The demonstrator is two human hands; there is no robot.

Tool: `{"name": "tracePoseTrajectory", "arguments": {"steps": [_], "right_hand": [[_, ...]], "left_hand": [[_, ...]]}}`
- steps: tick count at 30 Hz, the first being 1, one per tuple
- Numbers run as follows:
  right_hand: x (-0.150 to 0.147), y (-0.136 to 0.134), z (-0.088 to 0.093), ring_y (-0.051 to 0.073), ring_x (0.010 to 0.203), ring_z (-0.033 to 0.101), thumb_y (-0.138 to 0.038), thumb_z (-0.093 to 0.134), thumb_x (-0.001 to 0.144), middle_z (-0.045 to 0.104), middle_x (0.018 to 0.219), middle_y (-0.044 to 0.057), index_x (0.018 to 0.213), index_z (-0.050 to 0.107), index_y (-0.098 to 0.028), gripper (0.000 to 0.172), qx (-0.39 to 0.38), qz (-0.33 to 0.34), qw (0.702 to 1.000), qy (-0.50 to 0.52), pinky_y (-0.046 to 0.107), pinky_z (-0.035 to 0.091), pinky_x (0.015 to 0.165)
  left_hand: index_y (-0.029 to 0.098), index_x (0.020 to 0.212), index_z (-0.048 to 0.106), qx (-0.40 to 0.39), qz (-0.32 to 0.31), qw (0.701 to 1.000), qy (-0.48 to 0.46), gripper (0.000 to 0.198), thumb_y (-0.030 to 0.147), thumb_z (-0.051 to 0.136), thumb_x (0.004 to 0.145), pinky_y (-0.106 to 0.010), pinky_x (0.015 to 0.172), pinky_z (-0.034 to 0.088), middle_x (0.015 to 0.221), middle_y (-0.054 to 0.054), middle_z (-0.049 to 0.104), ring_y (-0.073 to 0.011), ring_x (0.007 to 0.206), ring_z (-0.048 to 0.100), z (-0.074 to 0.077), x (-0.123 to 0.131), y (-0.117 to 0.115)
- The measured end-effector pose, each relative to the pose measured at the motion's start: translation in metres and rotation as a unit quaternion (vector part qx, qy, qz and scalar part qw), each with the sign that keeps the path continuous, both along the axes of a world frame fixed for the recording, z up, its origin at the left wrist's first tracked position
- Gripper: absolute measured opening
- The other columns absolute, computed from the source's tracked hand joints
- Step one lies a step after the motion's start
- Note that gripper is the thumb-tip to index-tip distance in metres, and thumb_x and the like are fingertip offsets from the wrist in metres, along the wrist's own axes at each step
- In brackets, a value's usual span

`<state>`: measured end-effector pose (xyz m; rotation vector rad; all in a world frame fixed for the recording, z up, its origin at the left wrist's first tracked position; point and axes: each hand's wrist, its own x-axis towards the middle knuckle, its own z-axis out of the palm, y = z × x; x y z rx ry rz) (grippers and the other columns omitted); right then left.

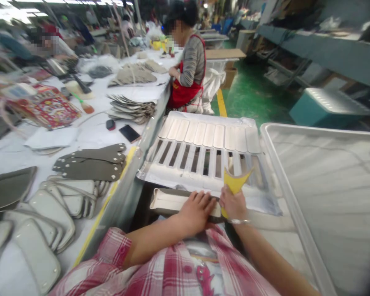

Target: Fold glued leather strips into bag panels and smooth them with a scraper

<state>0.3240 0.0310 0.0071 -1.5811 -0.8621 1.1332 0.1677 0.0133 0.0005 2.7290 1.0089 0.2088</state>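
Observation:
My left hand (195, 213) lies flat, fingers stretched out, on a narrow cream panel (169, 200) set on a dark grey-green piece (179, 192) in front of my body. Just right of it, my right hand (234, 204) is wrapped round a yellow flat tool (236, 181) with a notched, two-pointed upper end; its lower end shows by the panel's right end. Beyond both hands is a white sheet (185, 179) bearing a row of cream rounded strips (203, 135), with long slots below them.
A large white bin (283, 181) stands at my right. On the left table lie stacked pale-green panels (49, 209), dark grey-green pieces with white dots (89, 161), a phone (130, 133) and fabric stacks (132, 109). A co-worker in a red apron (185, 92) works ahead.

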Motion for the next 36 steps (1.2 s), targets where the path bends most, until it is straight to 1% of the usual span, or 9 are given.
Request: {"name": "tracePoseTrajectory", "arguments": {"steps": [3, 5, 8, 11, 13, 18, 26, 33, 36], "right_hand": [[0.0, 0.012, 0.026, 0.012, 0.046, 0.049, -0.061, 0.049, 0.079, 0.055, 0.062, 0.001, 0.087, 0.045, -0.019, 0.043, -0.023, 0.127, 0.991, -0.046, 0.026, 0.043, 0.046], [-0.001, 0.026, 0.044, 0.015, 0.059, 0.058, -0.063, 0.048, 0.079, 0.061, 0.07, 0.006, 0.088, 0.051, -0.016, 0.048, -0.05, 0.251, 0.959, -0.12, 0.028, 0.049, 0.056], [-0.014, 0.055, 0.062, 0.015, 0.06, 0.057, -0.059, 0.056, 0.075, 0.06, 0.074, 0.006, 0.084, 0.054, -0.015, 0.045, -0.117, 0.487, 0.849, -0.169, 0.027, 0.049, 0.054], [-0.038, 0.087, 0.059, 0.017, 0.059, 0.058, -0.05, 0.061, 0.072, 0.059, 0.088, 0.008, 0.096, 0.052, -0.016, 0.043, -0.173, 0.629, 0.734, -0.192, 0.027, 0.046, 0.044], [-0.055, 0.104, 0.051, 0.018, 0.053, 0.058, -0.045, 0.057, 0.075, 0.06, 0.092, 0.009, 0.105, 0.048, -0.017, 0.042, -0.177, 0.674, 0.668, -0.262, 0.029, 0.045, 0.044], [-0.094, 0.127, 0.029, 0.026, 0.081, 0.061, -0.036, 0.037, 0.088, 0.063, 0.09, 0.013, 0.098, 0.055, -0.015, 0.029, -0.065, 0.723, 0.514, -0.458, 0.039, 0.043, 0.074], [-0.156, 0.131, 0.009, 0.025, 0.077, 0.06, -0.048, 0.018, 0.094, 0.066, 0.081, 0.011, 0.079, 0.064, -0.017, 0.057, 0.047, 0.663, 0.481, -0.572, 0.038, 0.038, 0.07], [-0.193, 0.154, -0.006, 0.018, 0.075, 0.056, -0.045, 0.024, 0.096, 0.066, 0.076, 0.007, 0.075, 0.065, -0.015, 0.055, 0.331, 0.723, 0.382, -0.471, 0.035, 0.028, 0.075], [-0.202, 0.159, -0.013, 0.016, 0.069, 0.054, -0.044, 0.027, 0.095, 0.066, 0.071, 0.005, 0.073, 0.065, -0.016, 0.052, 0.392, 0.732, 0.358, -0.427, 0.035, 0.026, 0.073]], "left_hand": [[0.015, 0.134, 0.041, -0.004, 0.048, 0.991, -0.121, 0.059, 0.052, 0.041, 0.089, -0.044, 0.111, 0.02, 0.136, -0.012, 0.045, -0.0238, 0.129, 0.036, 0.012, -0.038, 0.002], [0.015, 0.129, 0.045, -0.01, 0.188, 0.953, -0.239, 0.046, 0.04, 0.036, 0.093, -0.041, 0.112, 0.021, 0.131, -0.011, 0.05, -0.0191, 0.127, 0.039, 0.012, -0.078, 0.003], [0.012, 0.126, 0.046, -0.14, 0.394, 0.797, -0.435, 0.043, 0.037, 0.035, 0.093, -0.038, 0.107, 0.032, 0.126, -0.013, 0.054, -0.0182, 0.12, 0.047, -0.009, -0.135, 0.003], [0.009, 0.126, 0.045, -0.342, 0.371, 0.65, -0.568, 0.049, 0.043, 0.033, 0.093, -0.039, 0.103, 0.037, 0.126, -0.014, 0.054, -0.021, 0.118, 0.05, -0.04, -0.157, 0.003], [0.009, 0.123, 0.049, -0.411, 0.323, 0.595, -0.611, 0.054, 0.048, 0.024, 0.095, -0.04, 0.1, 0.039, 0.121, -0.013, 0.057, -0.0223, 0.113, 0.053, -0.054, -0.151, 0.002], [0.012, 0.112, 0.057, -0.385, 0.324, 0.577, -0.643, 0.069, 0.062, 0.013, 0.091, -0.037, 0.094, 0.041, 0.11, -0.01, 0.061, -0.0232, 0.1, 0.056, -0.061, -0.125, 0.001], [0.017, 0.113, 0.062, -0.406, 0.394, 0.556, -0.609, 0.076, 0.073, 0.018, 0.084, -0.038, 0.103, 0.03, 0.119, -0.007, 0.058, -0.0277, 0.118, 0.045, -0.07, -0.126, -0.008], [0.008, 0.105, 0.064, -0.533, 0.342, 0.304, -0.712, 0.1, 0.092, 0.037, 0.057, -0.046, 0.103, 0.031, 0.108, -0.017, 0.063, -0.0376, 0.121, 0.044, -0.074, -0.123, -0.002], [0.009, 0.104, 0.063, -0.537, 0.369, 0.248, -0.717, 0.094, 0.088, 0.046, 0.057, -0.044, 0.102, 0.035, 0.103, -0.016, 0.065, -0.0366, 0.12, 0.046, -0.072, -0.122, -0.004]]}}
